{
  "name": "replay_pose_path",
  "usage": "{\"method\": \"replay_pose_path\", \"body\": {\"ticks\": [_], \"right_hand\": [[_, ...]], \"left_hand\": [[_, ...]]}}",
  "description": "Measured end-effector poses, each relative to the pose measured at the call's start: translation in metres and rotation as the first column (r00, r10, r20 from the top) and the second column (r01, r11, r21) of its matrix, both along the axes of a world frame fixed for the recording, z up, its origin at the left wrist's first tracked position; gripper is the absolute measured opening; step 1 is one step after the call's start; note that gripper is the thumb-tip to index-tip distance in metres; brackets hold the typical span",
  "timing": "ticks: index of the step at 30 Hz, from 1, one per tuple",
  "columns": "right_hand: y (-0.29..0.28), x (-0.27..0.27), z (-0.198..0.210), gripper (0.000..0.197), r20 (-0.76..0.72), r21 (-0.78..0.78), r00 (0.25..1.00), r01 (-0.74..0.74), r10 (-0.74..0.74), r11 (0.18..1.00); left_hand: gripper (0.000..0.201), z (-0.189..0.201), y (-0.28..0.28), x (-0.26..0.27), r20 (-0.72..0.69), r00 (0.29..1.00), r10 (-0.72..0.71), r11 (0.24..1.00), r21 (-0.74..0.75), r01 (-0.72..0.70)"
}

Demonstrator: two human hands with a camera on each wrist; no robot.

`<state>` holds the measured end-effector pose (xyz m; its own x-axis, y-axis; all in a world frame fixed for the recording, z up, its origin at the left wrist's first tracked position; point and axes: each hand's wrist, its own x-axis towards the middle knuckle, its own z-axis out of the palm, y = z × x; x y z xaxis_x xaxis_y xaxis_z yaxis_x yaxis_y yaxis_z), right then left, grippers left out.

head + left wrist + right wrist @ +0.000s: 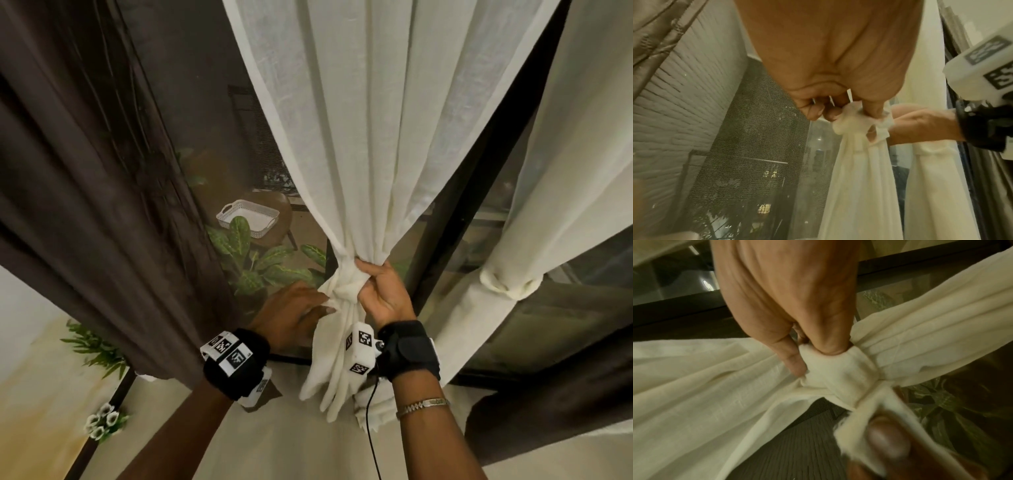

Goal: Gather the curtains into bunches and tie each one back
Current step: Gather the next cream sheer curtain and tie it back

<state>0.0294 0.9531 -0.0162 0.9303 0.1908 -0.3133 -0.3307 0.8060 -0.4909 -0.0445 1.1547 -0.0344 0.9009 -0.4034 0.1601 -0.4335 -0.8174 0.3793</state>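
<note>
A: So, where is the knot (346,286) being held relative to the hands?

B: It is being kept between them, at the waist of the cream curtain (359,137), whose long axis is running straight down toward the floor. The right hand (383,294) is being held nearer, just beside the bunch, its fingers clenched round the wrap. The loose tail (875,412) is being pinched by the left hand (294,311), which is being kept slightly lower, palm down.

A: And the wrists?

B: Both are being held level, forearms reaching forward. The pull is probably being directed leftward along the tail, away from the anchoring right hand.

A: Other curtains?

B: The cream curtain on the right (510,284) is already being held by a tie; the dark curtain (85,171) is hanging loose.
</note>
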Motion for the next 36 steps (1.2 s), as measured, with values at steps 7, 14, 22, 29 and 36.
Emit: {"method": "replay_pose_path", "body": {"ticks": [7,14,22,29,36], "right_hand": [[0.002,0.007,0.009,0.072,-0.155,0.073,0.985,-0.066,0.076,0.995],[-0.02,-0.004,0.023,0.034,-0.158,0.084,0.938,-0.298,0.308,0.951],[-0.026,-0.005,0.021,0.051,-0.194,-0.061,0.941,-0.294,0.278,0.954],[0.002,-0.014,0.002,0.056,-0.008,-0.424,0.998,-0.065,0.068,0.903],[0.007,-0.034,0.004,0.063,0.323,-0.928,0.946,0.315,0.008,0.201]], "left_hand": [[0.043,0.001,-0.011,0.014,-0.041,0.991,0.125,0.978,-0.165,-0.13],[0.06,0.009,-0.021,0.015,-0.195,0.972,0.133,0.888,-0.412,-0.204],[0.04,0.009,-0.017,0.009,-0.104,0.991,0.083,0.948,-0.299,-0.111],[0.016,-0.004,-0.017,0.015,-0.189,0.963,0.191,0.914,-0.322,-0.245],[0.018,-0.019,-0.009,0.017,-0.271,0.91,0.314,0.815,-0.414,-0.404]]}}
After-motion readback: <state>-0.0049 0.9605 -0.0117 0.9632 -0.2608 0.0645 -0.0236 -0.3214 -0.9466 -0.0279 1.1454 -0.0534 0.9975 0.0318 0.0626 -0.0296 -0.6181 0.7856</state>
